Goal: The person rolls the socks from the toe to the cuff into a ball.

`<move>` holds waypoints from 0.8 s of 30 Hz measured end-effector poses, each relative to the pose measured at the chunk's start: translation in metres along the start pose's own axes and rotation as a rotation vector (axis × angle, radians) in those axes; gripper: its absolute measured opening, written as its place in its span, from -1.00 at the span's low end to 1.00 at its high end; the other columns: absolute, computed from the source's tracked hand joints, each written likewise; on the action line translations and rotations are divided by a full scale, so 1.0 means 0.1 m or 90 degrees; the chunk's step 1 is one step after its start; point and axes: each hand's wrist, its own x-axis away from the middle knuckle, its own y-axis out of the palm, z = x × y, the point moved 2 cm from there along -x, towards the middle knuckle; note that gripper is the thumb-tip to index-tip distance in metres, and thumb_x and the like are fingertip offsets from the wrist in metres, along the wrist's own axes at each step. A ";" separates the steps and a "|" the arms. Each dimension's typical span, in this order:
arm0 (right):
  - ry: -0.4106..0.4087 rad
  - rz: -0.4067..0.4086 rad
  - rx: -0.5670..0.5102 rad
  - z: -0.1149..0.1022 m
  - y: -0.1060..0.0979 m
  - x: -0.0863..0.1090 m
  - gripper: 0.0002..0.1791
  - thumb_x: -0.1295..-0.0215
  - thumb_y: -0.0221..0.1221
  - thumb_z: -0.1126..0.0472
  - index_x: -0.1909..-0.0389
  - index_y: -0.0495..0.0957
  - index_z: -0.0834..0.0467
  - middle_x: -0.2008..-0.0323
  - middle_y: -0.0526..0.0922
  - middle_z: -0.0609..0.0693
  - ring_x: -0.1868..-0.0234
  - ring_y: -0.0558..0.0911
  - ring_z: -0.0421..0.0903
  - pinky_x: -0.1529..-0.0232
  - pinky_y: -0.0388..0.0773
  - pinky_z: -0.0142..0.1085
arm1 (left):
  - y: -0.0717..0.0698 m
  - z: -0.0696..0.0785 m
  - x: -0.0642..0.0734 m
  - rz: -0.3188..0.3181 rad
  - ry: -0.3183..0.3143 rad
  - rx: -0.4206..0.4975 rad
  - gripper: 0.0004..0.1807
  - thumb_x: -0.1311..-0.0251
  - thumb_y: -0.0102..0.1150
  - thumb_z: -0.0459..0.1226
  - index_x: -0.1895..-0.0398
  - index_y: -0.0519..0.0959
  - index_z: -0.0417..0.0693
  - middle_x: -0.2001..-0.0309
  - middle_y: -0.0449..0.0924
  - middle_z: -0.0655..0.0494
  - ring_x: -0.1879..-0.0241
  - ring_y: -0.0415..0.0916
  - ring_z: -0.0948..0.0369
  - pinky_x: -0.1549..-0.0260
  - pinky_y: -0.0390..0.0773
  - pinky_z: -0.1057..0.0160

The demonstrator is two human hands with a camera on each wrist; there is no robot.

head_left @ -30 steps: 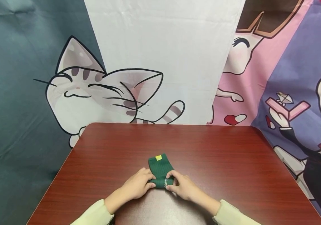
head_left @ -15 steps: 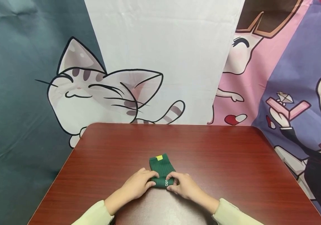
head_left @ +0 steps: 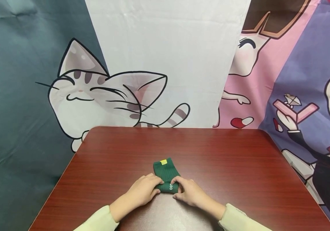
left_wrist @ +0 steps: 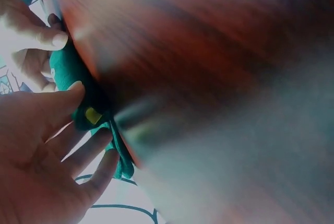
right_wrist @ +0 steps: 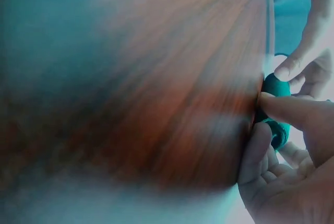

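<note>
A dark green ribbed sock lies on the table, its near end turned into a thick roll with white lettering. At its far end is a small yellow patch. My left hand holds the left end of the roll, thumb on the near side and fingers over the top. Opposite it, my right hand grips the right end between thumb and fingers. The left wrist view shows the roll between both thumbs, with another yellow spot at its end. Spiral layers show at the roll's end in the right wrist view.
The reddish-brown wooden table has rounded far corners. Behind it hangs a printed backdrop with a cartoon cat and figures. Pale green sleeves cover both forearms.
The roll has turned slightly, so less of the white lettering shows. My left fingers have shifted a little right over it, and my right thumb has dropped slightly toward its lower edge.
</note>
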 end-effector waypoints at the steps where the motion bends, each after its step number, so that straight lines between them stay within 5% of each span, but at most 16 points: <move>1: 0.000 0.000 0.002 0.00 0.00 0.00 -0.59 -0.11 0.47 0.24 0.05 0.55 0.00 0.57 0.48 -0.26 0.58 0.39 -0.38 0.50 0.37 -0.42 | 0.00 0.00 0.00 -0.008 -0.004 0.001 -0.75 -0.24 0.38 -0.16 0.03 0.65 0.08 0.06 0.69 0.25 0.02 0.57 0.24 0.09 0.59 0.11; 8: 0.004 0.024 0.007 0.00 0.01 -0.02 -0.70 -0.18 0.43 0.23 0.10 0.60 0.03 0.59 0.48 -0.25 0.59 0.38 -0.39 0.55 0.37 -0.43 | -0.01 0.01 -0.01 -0.046 -0.015 0.000 -0.71 -0.33 0.29 -0.15 -0.07 0.63 0.02 0.01 0.70 0.20 -0.02 0.60 0.20 0.07 0.61 0.07; 24: 0.025 0.034 0.021 -0.02 -0.01 -0.01 -0.82 -0.30 0.35 0.08 0.15 0.69 0.06 0.62 0.45 -0.25 0.59 0.34 -0.35 0.54 0.33 -0.38 | 0.01 0.02 0.00 -0.037 0.009 -0.039 -0.68 -0.35 0.26 -0.13 -0.07 0.67 -0.07 0.09 0.52 0.19 0.08 0.45 0.25 0.16 0.58 0.20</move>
